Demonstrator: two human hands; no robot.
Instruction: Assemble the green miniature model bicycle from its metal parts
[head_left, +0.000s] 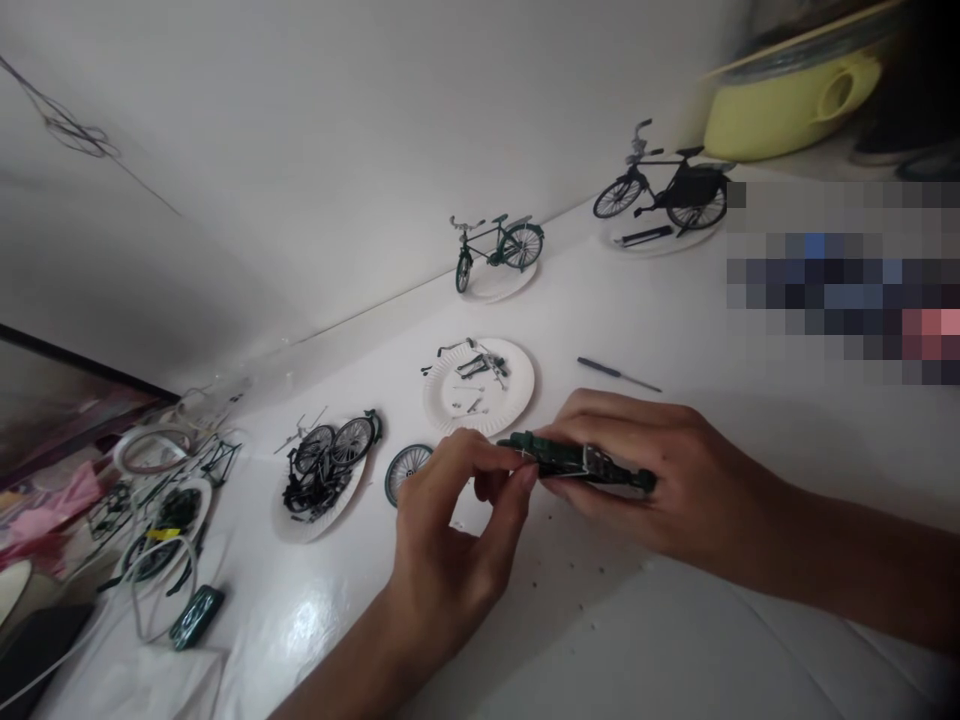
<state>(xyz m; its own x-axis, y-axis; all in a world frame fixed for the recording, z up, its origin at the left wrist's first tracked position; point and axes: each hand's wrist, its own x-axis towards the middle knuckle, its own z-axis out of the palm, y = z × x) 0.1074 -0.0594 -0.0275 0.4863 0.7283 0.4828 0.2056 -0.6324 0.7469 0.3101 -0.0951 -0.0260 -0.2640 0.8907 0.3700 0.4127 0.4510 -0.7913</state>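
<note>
We had our right hand [671,470] clasped around the dark green model-bicycle part [559,462], up off the tabletop [570,300] between our hands, and our left hand [431,525] pinched thumb and forefinger onto its left end; whether they also held a tiny piece, we could not tell. We judged a steady right grip and light left fingertips best. The loose wheel [403,474] sat just beside our left hand, with the paper plate [521,395] and screwdriver [619,374] beyond, so we had more room nearer us, above scattered dark bits [573,566].
</note>
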